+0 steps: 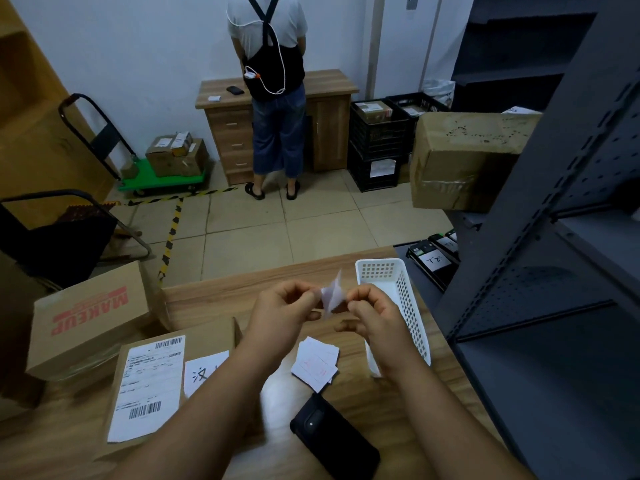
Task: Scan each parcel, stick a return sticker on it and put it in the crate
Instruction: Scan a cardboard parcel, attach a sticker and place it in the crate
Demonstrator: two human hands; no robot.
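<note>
Sticker (331, 293): small white slip held above the table (214, 292), just left of the white basket (398, 299); long axis roughly upright, upper tip pointing up and slightly right; its sheets look parted, but blur hides whether backing or face is toward the camera. Left hand (282, 308): raised, fingers curled, thumb and forefinger pinching the sticker's left edge. Right hand (372, 315): mirrored, fingers curled, pinching the right edge; both forearms run from the bottom edge up to the sticker. Parcel (152, 386): flat carton on the table, left of and nearer than the sticker, long axis running away from the camera, barcode label face up; right side covered by the left forearm. Sticker stack (316, 363): loose white slips with red print on the table below the sticker; print illegible. Phone (334, 441): dark, lying on the table below the stack. Makeup box (90, 317): left of the parcel. Crates (377, 140): black, stacked, far beyond the sticker, holding boxes.
</note>
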